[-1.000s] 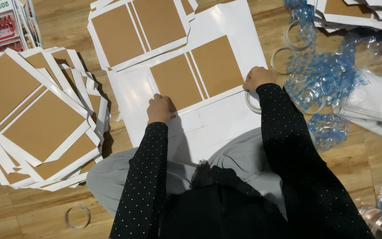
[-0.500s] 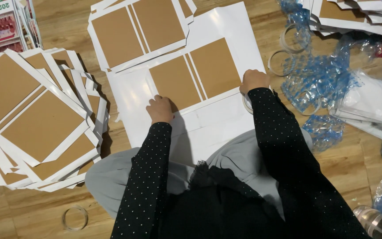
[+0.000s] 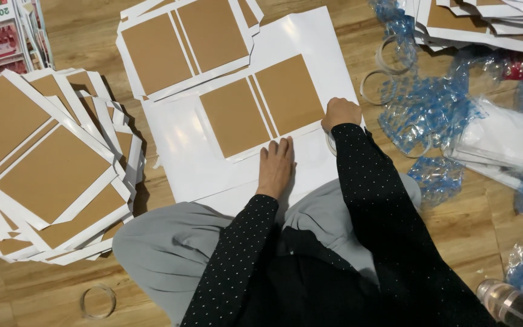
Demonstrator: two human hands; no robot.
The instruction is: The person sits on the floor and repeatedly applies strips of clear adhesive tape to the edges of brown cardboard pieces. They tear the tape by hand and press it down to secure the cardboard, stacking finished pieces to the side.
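A white sheet with two brown card panels (image 3: 261, 106) lies on a larger white sheet (image 3: 183, 157) on the wooden floor in front of my knees. My left hand (image 3: 275, 166) rests flat, palm down, on the white sheet just below the panels' lower edge, holding nothing. My right hand (image 3: 341, 113) is closed in a fist and presses on the right edge of the panelled sheet. A clear tape ring (image 3: 330, 144) peeks out beside my right wrist. Both arms wear black dotted sleeves.
A fanned pile of the same panelled sheets (image 3: 43, 169) lies at left, another stack (image 3: 183, 42) behind, more (image 3: 479, 24) at top right. Blue plastic wrap (image 3: 431, 109), tape rings (image 3: 388, 51) and wrapped white packs (image 3: 503, 139) lie right. A ring (image 3: 98, 301) and a bottle (image 3: 509, 303) lie near.
My left hand has slid to the right along the sheet and gone from a fist to flat. My right hand has barely shifted.
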